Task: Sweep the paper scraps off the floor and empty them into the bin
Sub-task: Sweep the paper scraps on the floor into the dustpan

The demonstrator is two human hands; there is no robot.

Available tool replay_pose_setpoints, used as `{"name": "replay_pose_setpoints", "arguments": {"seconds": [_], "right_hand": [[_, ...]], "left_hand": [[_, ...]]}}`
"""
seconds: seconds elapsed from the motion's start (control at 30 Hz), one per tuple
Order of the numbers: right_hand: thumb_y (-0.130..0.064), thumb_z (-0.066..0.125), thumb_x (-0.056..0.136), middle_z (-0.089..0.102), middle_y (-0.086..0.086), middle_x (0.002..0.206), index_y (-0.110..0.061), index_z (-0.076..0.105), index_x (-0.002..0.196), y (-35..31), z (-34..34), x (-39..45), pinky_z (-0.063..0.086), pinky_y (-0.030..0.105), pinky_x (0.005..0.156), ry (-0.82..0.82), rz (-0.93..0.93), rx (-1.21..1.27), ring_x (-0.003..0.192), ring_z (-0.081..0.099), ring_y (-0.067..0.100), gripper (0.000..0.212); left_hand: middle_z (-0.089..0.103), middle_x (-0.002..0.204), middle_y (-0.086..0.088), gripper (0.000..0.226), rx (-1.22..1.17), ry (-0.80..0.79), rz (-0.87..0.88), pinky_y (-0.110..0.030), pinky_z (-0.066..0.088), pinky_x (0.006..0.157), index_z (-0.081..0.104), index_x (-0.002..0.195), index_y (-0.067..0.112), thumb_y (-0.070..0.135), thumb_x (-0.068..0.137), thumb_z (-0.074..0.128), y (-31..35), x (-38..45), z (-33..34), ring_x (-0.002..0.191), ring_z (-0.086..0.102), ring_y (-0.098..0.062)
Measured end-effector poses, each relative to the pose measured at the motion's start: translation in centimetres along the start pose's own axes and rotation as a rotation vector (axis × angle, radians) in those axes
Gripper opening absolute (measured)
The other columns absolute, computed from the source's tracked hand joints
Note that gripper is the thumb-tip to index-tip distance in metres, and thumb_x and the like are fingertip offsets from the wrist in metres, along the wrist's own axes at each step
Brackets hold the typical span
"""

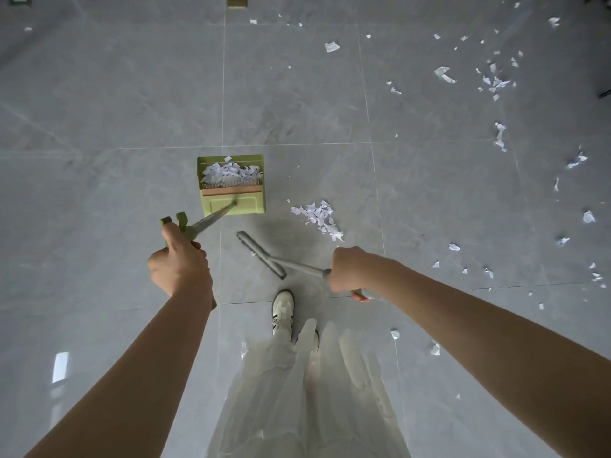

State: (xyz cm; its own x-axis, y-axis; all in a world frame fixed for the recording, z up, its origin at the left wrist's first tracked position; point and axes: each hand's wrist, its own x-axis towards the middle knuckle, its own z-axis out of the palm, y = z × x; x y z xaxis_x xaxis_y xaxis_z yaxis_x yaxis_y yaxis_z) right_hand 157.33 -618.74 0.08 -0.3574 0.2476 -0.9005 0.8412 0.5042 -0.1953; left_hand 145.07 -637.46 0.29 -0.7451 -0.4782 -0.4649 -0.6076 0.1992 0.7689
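Observation:
A green long-handled dustpan (231, 200) stands on the grey tiled floor ahead of me, with a heap of white paper scraps (229, 173) inside it. My left hand (180, 264) grips the green top of its handle. My right hand (352, 271) grips the grey handle of a broom, whose narrow grey head (261, 254) lies on the floor just in front of my shoe. A small pile of scraps (317, 219) lies to the right of the dustpan, beyond the broom head. No bin is in view.
Several loose scraps (496, 81) are scattered over the tiles at the far right and upper right. My white shoe (282, 312) and pale trousers fill the bottom centre. A small olive object (236, 1) sits at the top edge.

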Motion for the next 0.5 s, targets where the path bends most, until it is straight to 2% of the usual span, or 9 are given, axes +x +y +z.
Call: {"name": "replay_pose_setpoints", "arguments": {"seconds": [0.23,0.4,0.5], "right_hand": [[0.003,0.052,0.088,0.045,0.011,0.083,-0.009,0.05,0.079,-3.2,1.3,2.4,0.035,0.019,0.042,-0.163,0.09,0.251,0.068,0.043,0.021,0.015],[0.003,0.051,0.087,0.045,0.013,0.086,-0.009,0.05,0.078,-3.9,-0.5,4.4,0.037,0.022,0.045,-0.113,0.154,0.307,0.078,0.045,0.027,0.015],[0.004,0.05,0.088,0.044,0.014,0.081,-0.007,0.046,0.077,-4.0,-3.1,5.3,0.033,0.017,0.038,-0.061,0.161,0.338,0.07,0.043,0.024,0.016]], "left_hand": [[0.05,0.054,-0.002,0.04,-0.016,-0.024,0.015,-0.027,0.035,0.049,0.053,0.06,0.014,0.042,0.087,0.042,2.3,2.0,1.7,0.044,0.041,-0.016],[0.051,0.053,-0.002,0.042,-0.003,-0.029,0.009,-0.026,0.036,0.048,0.054,0.06,0.014,0.042,0.089,0.043,3.8,3.4,3.2,0.042,0.041,-0.015],[0.051,0.052,-0.002,0.042,0.009,-0.031,0.001,-0.026,0.036,0.048,0.054,0.059,0.014,0.042,0.089,0.043,4.6,4.4,3.9,0.041,0.041,-0.015]]}}
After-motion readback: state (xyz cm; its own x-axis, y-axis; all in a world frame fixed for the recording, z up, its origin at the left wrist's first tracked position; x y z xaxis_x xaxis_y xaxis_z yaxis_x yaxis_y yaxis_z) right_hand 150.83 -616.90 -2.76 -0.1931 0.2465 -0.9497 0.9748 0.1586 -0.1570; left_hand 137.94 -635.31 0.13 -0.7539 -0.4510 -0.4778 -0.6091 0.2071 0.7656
